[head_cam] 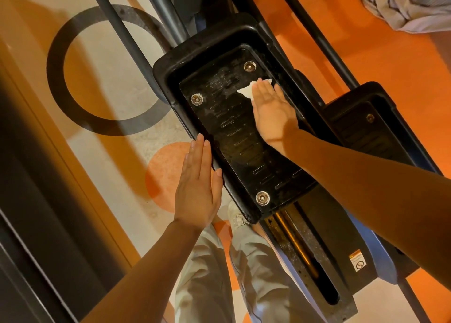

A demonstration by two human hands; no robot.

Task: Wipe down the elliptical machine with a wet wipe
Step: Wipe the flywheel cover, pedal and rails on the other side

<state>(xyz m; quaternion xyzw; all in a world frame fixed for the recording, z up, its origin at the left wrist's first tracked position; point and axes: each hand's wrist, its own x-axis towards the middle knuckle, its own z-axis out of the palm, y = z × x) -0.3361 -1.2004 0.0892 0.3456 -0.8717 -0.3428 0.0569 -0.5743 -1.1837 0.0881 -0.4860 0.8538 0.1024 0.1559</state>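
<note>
A black foot pedal (227,132) of the elliptical machine fills the middle of the head view, ribbed and damp, with round bolts at its corners. My right hand (271,105) lies flat on its far right part, fingers straight, pressing a white wet wipe (246,91) onto the tread. The wipe sticks out past my fingertips. My left hand (197,188) is flat with straight fingers beside the pedal's near left rim, holding nothing; I cannot tell whether it touches the rim.
A second black pedal (366,127) sits to the right. Dark metal bars (127,37) run up the left, and the rail housing (307,261) extends below. My trouser legs and shoe (236,217) stand on the orange and cream floor (102,73). Grey cloth (410,3) lies top right.
</note>
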